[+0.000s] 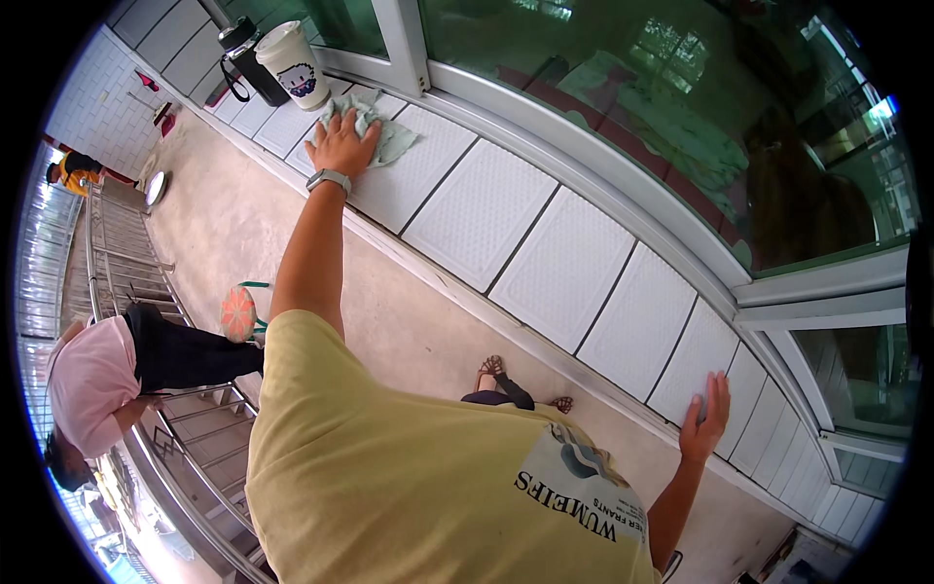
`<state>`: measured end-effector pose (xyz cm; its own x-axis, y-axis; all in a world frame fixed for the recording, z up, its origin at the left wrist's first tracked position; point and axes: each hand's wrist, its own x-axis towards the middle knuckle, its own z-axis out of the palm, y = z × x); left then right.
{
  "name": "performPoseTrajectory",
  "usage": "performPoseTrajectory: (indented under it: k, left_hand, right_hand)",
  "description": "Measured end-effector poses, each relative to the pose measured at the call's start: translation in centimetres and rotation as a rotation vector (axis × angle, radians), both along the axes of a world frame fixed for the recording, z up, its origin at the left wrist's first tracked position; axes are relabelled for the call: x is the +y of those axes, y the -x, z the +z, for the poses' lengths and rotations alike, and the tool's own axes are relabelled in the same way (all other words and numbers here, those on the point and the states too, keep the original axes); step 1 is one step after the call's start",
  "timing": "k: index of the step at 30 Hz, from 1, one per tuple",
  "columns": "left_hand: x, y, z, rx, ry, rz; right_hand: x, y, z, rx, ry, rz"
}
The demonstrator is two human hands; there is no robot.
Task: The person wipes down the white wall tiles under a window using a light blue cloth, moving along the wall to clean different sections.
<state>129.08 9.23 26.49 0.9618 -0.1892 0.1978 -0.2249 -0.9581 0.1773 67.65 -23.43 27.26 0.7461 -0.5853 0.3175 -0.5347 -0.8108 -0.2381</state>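
My left hand (341, 146), with a watch on its wrist, presses palm down on a crumpled pale green cloth (394, 141). The cloth lies on a ledge of white textured tiles (478, 215) with dark joints. Just beyond my fingers stands a white cup (294, 64) with a lid and a cartoon print. Beside it is a black bottle (255, 66) with a strap loop. Far to the right, my right hand (706, 420) rests on the same ledge, thumb apart from the fingers. A small greyish patch shows between thumb and fingers; I cannot tell what it is.
A framed sliding glass window (584, 109) runs along the ledge. Behind me are a metal railing (120, 255), a round-topped stool (238, 314) and a person in pink (95, 387) leaning at the rail. Another person (73, 171) is farther off, near a round metal basin (156, 188).
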Motion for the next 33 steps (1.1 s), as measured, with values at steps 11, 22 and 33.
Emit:
performPoseTrajectory:
  k: [11,22,33]
  left_hand:
    - [-0.6,2.4,0.8,0.042,-0.024,0.249]
    - [-0.1,8.0,0.1,-0.01,0.109,0.262]
    - [-2.0,14.1,-0.1,0.007,0.184,0.262]
  right_hand:
    - [-0.2,0.2,-0.3,-0.033,-0.03,-0.012]
    - [-0.7,0.1,-1.3,-0.064,-0.014,0.057]
    - [-1.2,1.5,-2.1,0.055,0.047,0.035]
